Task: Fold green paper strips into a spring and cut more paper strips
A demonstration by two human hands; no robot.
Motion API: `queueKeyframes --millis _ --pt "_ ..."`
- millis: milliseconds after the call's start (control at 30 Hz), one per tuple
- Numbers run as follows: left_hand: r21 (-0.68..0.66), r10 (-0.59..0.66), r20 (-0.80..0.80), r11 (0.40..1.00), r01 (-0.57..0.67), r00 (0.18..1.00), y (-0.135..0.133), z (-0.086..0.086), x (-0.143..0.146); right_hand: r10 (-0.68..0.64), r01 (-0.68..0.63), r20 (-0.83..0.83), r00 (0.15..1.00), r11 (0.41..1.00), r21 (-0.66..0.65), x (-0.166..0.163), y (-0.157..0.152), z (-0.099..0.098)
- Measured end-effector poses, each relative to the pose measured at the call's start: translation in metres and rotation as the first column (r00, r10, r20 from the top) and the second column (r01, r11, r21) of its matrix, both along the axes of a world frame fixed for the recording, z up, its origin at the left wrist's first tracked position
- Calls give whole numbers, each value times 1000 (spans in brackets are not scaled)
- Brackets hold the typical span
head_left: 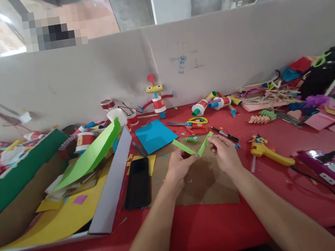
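Observation:
Between my hands is a light green paper strip (203,148) bent into a V, above a brown cardboard sheet (207,182). My left hand (180,165) pinches it near the bottom of the V, one end sticking out up and left. The fingers of my right hand (223,150) close on the strip's upper right part. Whether it is one strip or two joined ones I cannot tell. Just beyond lies a folded green paper spring (192,140). A black pen (224,134) rests past my right hand, and scissors with yellow handles (196,121) lie farther back.
A paper-cup robot figure (158,104) stands by the white partition. At left are a box of coloured paper (113,184) and a black phone (136,183). Blue paper (155,135) lies ahead. A yellow glue gun (271,155) and a corded purple power strip (331,170) sit at right.

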State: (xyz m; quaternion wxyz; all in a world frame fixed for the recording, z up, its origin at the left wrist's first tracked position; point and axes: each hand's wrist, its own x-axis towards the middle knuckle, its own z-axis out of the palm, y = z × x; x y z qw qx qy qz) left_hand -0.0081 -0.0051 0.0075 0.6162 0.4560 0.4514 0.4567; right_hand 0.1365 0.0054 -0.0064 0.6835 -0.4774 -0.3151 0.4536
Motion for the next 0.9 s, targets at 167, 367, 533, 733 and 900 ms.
queueKeyframes --millis 167,367,533,733,900 --pt "-18 26 21 1000 -25 999 3 -3 -2 -188 183 -86 978 981 -66 6 5 -2" --pt "-104 161 215 985 -141 963 5 0 -3 283 -287 187 941 958 -7 -23 -13 -5" --pt "-137 155 296 983 -119 942 5 4 -3 309 -350 354 883 935 57 -30 -17 -9" --pt "-63 156 332 988 -143 930 3 0 2 312 -336 267 912 940 51 -28 -14 -10" --pt "-38 181 293 983 -178 939 -1 0 9 210 -223 221 952 974 37 -30 -13 -14"
